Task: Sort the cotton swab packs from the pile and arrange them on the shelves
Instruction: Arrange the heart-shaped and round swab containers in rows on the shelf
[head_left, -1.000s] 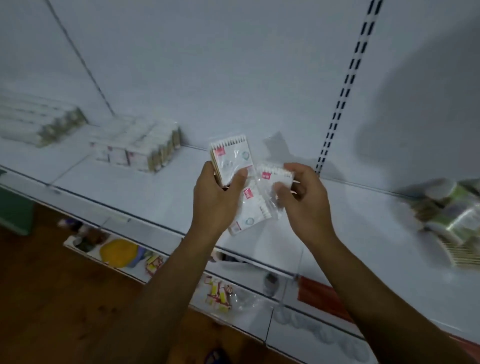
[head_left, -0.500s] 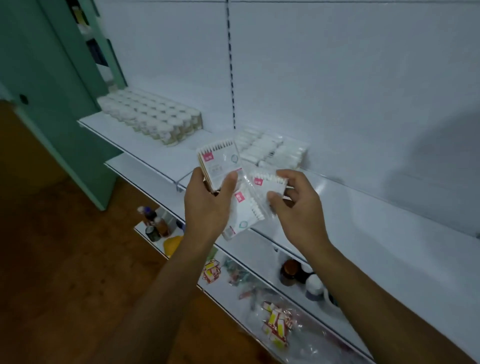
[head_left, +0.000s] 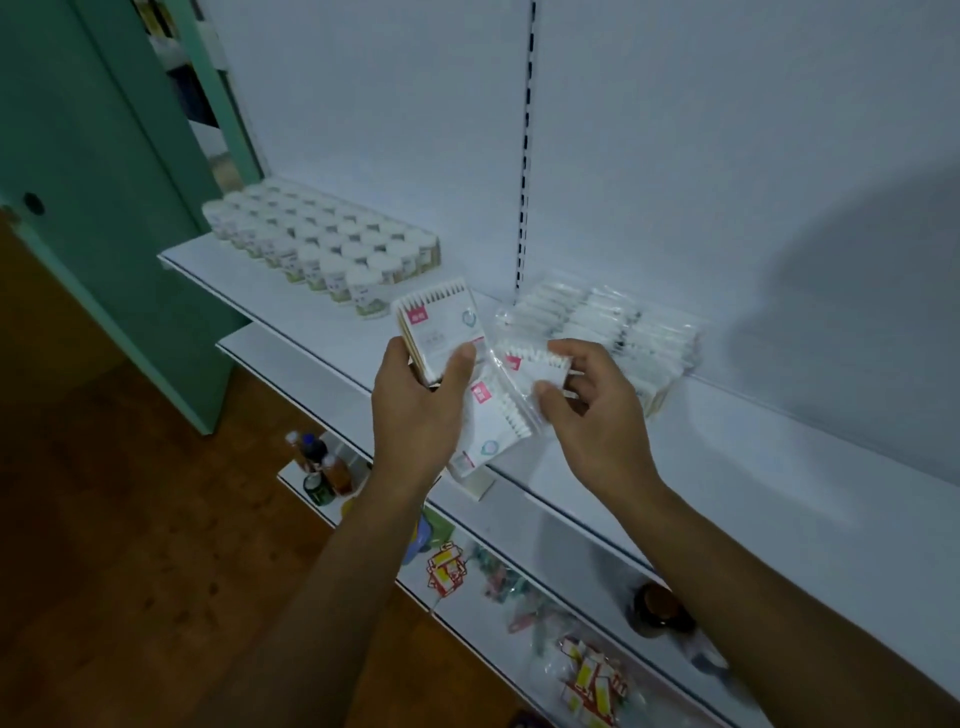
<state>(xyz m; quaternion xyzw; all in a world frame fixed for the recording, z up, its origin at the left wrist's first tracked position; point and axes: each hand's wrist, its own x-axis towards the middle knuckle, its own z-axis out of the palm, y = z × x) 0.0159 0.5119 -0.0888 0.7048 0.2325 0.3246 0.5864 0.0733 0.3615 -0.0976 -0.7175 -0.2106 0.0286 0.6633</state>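
Observation:
My left hand (head_left: 415, 405) grips an upright stack of cotton swab packs (head_left: 441, 327) with red labels. A further clear pack (head_left: 488, 421) hangs tilted between both hands. My right hand (head_left: 597, 410) pinches another clear swab pack (head_left: 535, 366) by thumb and fingers. Both hands are held over the front of the white shelf (head_left: 727, 457). Behind my right hand, neat rows of clear swab packs (head_left: 608, 322) lie on that shelf against the back wall.
Several white round containers (head_left: 322, 244) stand in rows on the left shelf section. Lower shelves hold bottles (head_left: 322, 462), small yellow-red packets (head_left: 444, 569) and a dark jar (head_left: 662, 608). A green door (head_left: 104, 182) stands to the left above a wooden floor (head_left: 130, 545).
The view has swung left: the arranged swab packs and the white containers have come closer and more central. Both hands hold the same packs, the right pack a little further from the left stack.

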